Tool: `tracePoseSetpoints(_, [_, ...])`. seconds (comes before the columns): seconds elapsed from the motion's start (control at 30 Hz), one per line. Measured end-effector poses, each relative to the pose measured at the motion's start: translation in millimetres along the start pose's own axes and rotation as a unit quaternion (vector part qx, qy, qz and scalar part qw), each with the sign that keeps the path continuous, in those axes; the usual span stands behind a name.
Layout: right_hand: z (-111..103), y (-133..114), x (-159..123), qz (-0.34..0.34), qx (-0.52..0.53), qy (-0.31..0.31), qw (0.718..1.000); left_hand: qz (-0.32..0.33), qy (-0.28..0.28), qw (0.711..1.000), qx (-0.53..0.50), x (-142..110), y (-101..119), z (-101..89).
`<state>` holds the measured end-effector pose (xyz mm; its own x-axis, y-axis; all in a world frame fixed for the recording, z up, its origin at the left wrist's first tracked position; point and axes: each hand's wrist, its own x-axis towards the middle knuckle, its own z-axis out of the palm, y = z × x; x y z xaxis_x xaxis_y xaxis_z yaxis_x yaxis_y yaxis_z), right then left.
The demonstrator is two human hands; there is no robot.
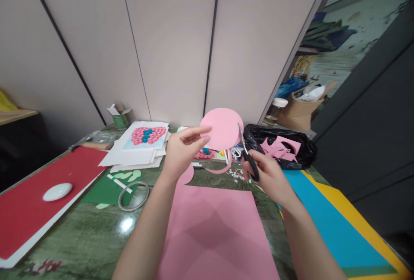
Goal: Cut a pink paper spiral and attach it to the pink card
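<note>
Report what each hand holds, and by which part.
Left hand: the pink paper disc, by its left edge. Right hand: the scissors, by their black handles.

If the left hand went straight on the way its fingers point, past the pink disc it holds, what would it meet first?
Probably the scissors, blades first, at the right edge of the pink paper disc; depth is unclear from one view.
</note>
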<state>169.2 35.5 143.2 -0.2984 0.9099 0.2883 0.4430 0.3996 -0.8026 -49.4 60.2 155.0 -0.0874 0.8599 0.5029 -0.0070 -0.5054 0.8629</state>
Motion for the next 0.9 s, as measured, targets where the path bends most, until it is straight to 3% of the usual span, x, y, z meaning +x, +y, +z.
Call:
tracePoseSetpoints(0.33, [0.2, -0.3, -0.1, -0.021, 0.04, -0.01, 0.999, -0.023, -0.022, 0.999, -0.018, -3.0, 5.9, 4.7])
tracePoseSetpoints(0.57, [0.5, 1.9, -0.7, -0.026, 0.017, 0.011, 0.999, -0.029, -0.059, 0.998, -0.007, -3.4, 6.9, 5.2])
tracePoseSetpoints(0.9, [0.7, 2.0, -0.4, -0.034, 0.008, 0.008, 0.999, -0.027, -0.063, 0.998, -0.009, -3.9, 7.8, 3.2])
